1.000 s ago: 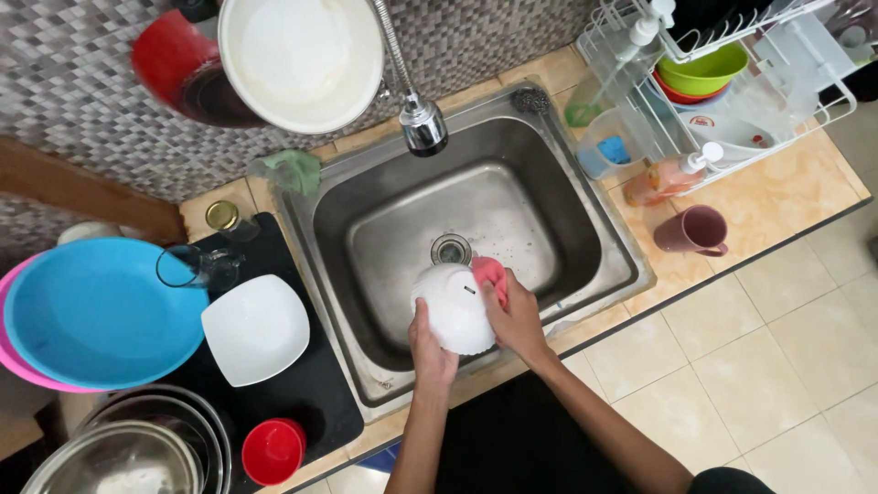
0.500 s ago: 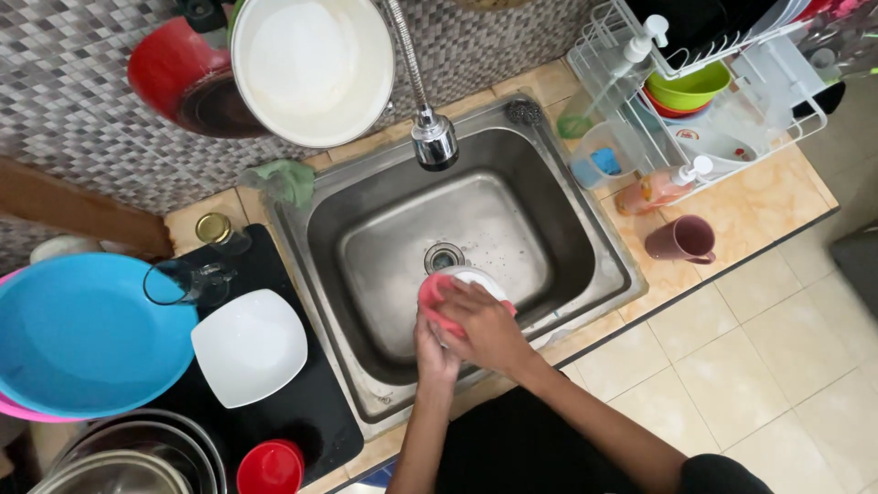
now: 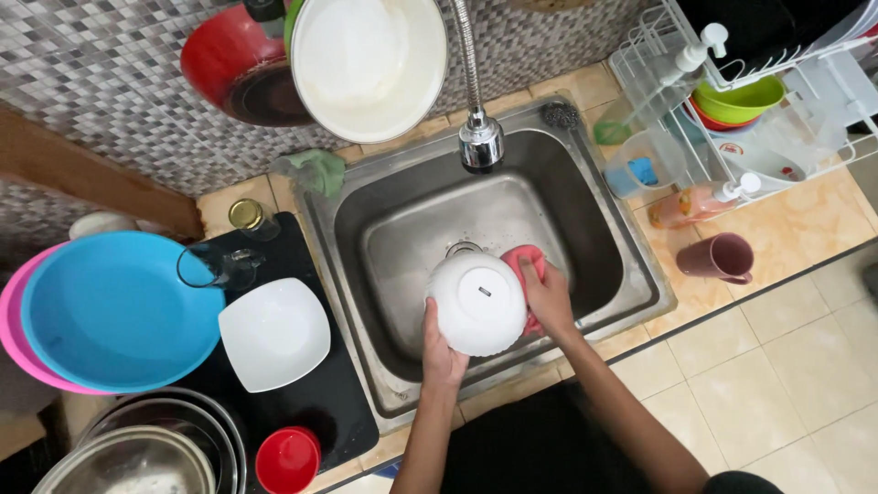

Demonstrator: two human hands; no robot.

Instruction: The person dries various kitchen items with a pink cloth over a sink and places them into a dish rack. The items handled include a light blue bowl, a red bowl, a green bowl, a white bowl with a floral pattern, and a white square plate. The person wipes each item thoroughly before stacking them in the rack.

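Note:
I hold a white bowl (image 3: 476, 304) upside down over the steel sink (image 3: 402, 220), its underside facing up. My left hand (image 3: 441, 352) grips the bowl's near rim from below. My right hand (image 3: 549, 297) presses a pink sponge (image 3: 529, 265) against the bowl's right side. The tap (image 3: 479, 137) hangs above the sink's back, and I cannot tell whether water runs.
Left of the sink lie a square white plate (image 3: 274, 333), a glass mug (image 3: 216, 266), a red cup (image 3: 288, 459), stacked blue and pink basins (image 3: 105, 311) and steel bowls (image 3: 137, 453). A dish rack (image 3: 759, 101), a soap bottle (image 3: 700, 203) and a mauve mug (image 3: 718, 258) stand on the right.
The bowl has turned so its underside faces up again, and my right hand with the sponge has slid from on top of it to its right side.

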